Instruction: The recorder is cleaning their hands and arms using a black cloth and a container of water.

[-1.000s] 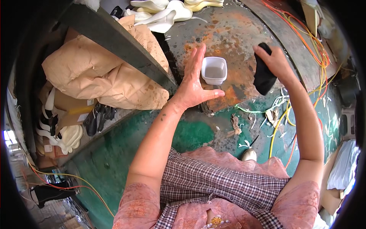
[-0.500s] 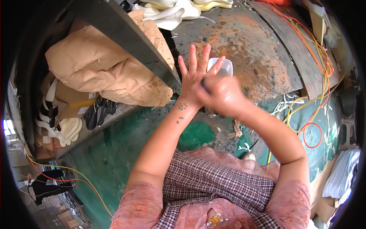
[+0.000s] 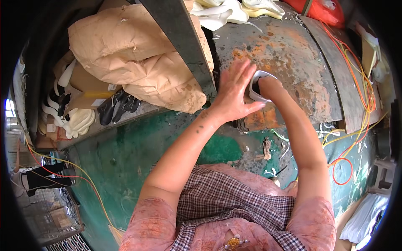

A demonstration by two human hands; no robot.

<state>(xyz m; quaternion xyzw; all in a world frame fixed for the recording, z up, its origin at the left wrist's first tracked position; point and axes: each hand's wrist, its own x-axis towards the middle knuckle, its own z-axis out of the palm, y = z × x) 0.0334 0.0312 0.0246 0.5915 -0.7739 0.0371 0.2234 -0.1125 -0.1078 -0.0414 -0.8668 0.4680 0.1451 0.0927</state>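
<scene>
My right hand [image 3: 271,88] dips into a small white plastic tub [image 3: 254,96], fingers curled down inside it. Something dark shows beside those fingers within the tub; its kind is hidden. Close to the tub's left side, my left hand [image 3: 234,95] is open, fingers stretched and thumb spread below the tub. It holds nothing, and its skin looks wet. The tub stands on a stained, rust-marked work surface [image 3: 289,62].
Crumpled brown paper [image 3: 138,54] lies left behind a dark metal bar [image 3: 180,37]. White shoe-sole-like pieces [image 3: 226,12] are piled at the back. Orange and yellow cords [image 3: 368,92] hang at right. Black shoe-like pieces [image 3: 117,106] lie on the left shelf.
My right hand has left the back of my left hand, where it pressed something dark, and gone right into the tub. My left hand has tilted and shifted slightly right.
</scene>
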